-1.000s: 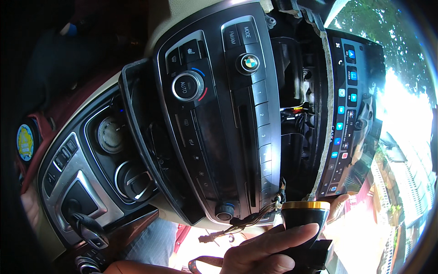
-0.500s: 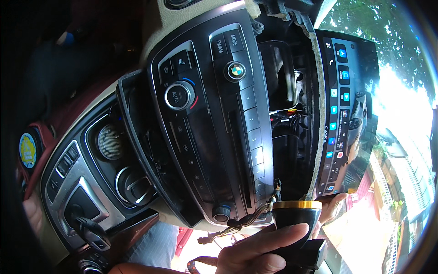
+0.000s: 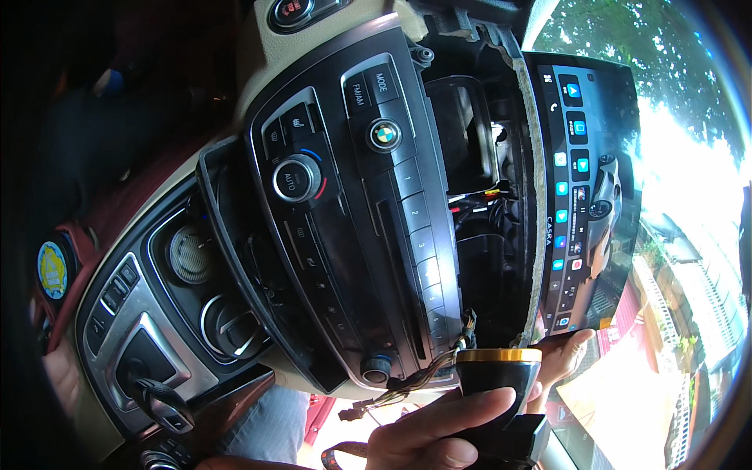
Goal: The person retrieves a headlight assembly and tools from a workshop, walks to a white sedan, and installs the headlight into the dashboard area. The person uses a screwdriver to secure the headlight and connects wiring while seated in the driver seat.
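Observation:
My left hand (image 3: pixel 419 431) grips a black torch-like device (image 3: pixel 495 380) with a gold rim, in front of the wiring near the panel's lower end. Behind it, my right hand (image 3: pixel 572 352), partly hidden, holds the lower end of a wide touchscreen (image 3: pixel 587 196) showing icons and a car. Between screen and button panel (image 3: pixel 352 274) is an open dashboard cavity (image 3: pixel 482 274) containing coloured wires. A loose wire bundle with a connector (image 3: pixel 356 411) hangs across the panel's lower corner.
The gear lever (image 3: pixel 160 403), cup holders (image 3: pixel 188 254) and open black tray (image 3: pixel 227 219) are on the left. A jeans-covered leg (image 3: pixel 262 423) shows below. Part of another hand (image 3: pixel 63 372), owner unclear, is at the dark left edge. The bright windscreen (image 3: pixel 685 172) fills the right.
The view has shifted, so dashboard, screen and both hands appear further left, the upper panel slightly lower. My grips on the device and screen look the same.

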Demonstrator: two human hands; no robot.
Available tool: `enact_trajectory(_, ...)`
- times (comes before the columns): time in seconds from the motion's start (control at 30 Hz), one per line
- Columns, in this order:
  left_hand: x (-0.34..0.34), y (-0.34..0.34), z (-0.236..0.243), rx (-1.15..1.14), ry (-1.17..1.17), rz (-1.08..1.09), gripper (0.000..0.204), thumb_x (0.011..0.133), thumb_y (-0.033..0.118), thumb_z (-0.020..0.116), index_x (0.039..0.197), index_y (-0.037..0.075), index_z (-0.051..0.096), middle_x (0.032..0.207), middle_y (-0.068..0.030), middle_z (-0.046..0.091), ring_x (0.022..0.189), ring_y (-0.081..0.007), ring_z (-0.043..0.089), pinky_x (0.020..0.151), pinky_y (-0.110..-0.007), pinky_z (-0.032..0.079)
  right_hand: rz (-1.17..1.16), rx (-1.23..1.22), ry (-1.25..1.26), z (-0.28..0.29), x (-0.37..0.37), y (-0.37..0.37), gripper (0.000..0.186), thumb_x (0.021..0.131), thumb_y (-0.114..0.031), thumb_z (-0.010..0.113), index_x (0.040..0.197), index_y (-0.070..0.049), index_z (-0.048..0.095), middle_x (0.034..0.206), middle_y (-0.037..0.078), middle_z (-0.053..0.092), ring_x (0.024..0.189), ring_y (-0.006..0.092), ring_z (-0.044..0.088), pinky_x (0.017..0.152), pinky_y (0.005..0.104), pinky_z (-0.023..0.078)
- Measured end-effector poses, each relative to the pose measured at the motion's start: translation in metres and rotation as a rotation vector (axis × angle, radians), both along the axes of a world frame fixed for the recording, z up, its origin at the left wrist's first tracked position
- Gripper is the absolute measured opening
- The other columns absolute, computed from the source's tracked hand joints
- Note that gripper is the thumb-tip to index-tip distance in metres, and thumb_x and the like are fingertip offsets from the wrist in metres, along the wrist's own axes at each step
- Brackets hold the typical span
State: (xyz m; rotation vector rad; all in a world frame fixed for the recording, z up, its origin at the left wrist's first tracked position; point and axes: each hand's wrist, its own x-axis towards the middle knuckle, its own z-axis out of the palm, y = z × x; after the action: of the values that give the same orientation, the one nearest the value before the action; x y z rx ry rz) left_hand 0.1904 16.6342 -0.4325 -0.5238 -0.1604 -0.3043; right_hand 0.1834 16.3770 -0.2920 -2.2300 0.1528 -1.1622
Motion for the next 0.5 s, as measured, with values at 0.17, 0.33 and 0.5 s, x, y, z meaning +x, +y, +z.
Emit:
enact_trajectory(0.17,0.001,0.003,-0.001,0.057,-0.004,-0.069,0.057,0.104,0.038,0.051,0.153,0.009,0.041,0.142,-0.0271,0.055,0.124,-0.0273,0.061,0.104,-0.038,0.051,0.035,0.045,-0.009,-0.002,0.001,-0.001,0.054,0.11,-0.044,0.039,0.129,0.006,0.05,0.127,0.015,0.055,0.117,0.0227,0.054,0.103,0.0388,0.043)
enact_trajectory(0.33,0.002,0.002,0.001,0.001,-0.003,-0.067,0.055,0.105,0.037,0.048,0.154,0.014,0.041,0.143,-0.0273,0.055,0.114,-0.0244,0.066,0.089,-0.036,0.058,0.038,0.04,-0.022,-0.002,0.004,0.006,0.053,0.109,-0.045,0.041,0.124,0.005,0.052,0.124,0.015,0.056,0.115,0.023,0.056,0.102,0.0391,0.043)
enact_trajectory(0.5,0.007,-0.008,0.0,-0.271,-0.084,0.008,0.054,0.106,0.038,0.047,0.155,0.016,0.04,0.143,-0.0268,0.055,0.097,-0.0196,0.068,0.076,-0.031,0.059,-0.026,0.034,0.006,-0.001,0.006,0.013,0.049,0.107,-0.048,0.046,0.11,0.0,0.056,0.11,0.01,0.062,0.1,0.0158,0.058,0.09,0.0337,0.046)
